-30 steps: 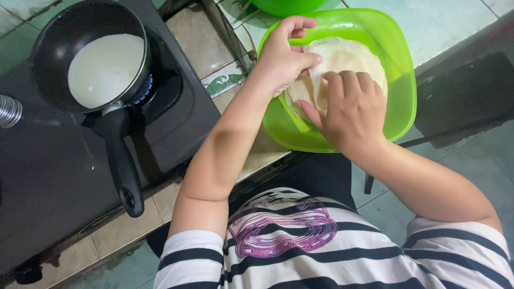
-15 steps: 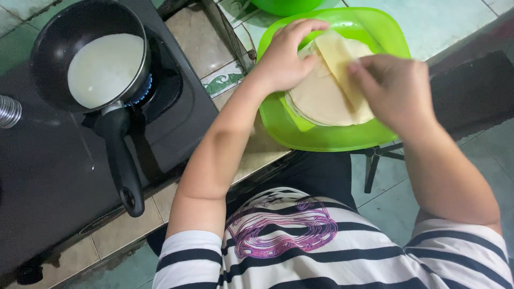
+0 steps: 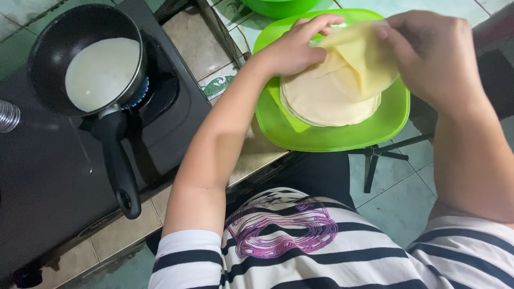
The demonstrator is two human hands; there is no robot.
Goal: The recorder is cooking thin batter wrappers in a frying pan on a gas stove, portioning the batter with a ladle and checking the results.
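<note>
The right hand (image 3: 433, 59) is pinching the top crepe (image 3: 358, 56) by its far edge, fingers closed on it, and is holding that edge clear of the stack of crepes (image 3: 326, 101). Half a second ago the sheet was only folded back over the stack; now it is hanging higher and draping in a loose fold. A second ago both hands were lying flat on the stack.

The left hand (image 3: 297, 48) is resting at the far left edge of the stack, fingers curled and partly tucked under the raised sheet; whether it is gripping the sheet cannot be told. It has barely shifted.

The stack is sitting in the middle of the green plate (image 3: 321, 142), and the raised crepe is hanging over the plate's far right part. Beyond the plate, the rim of a green bowl (image 3: 278, 6) is showing. Well left of the plate, a black pan (image 3: 88, 59) holding pale batter (image 3: 101, 72) is sitting on the black stove (image 3: 48, 176), unchanged across the frames.
</note>
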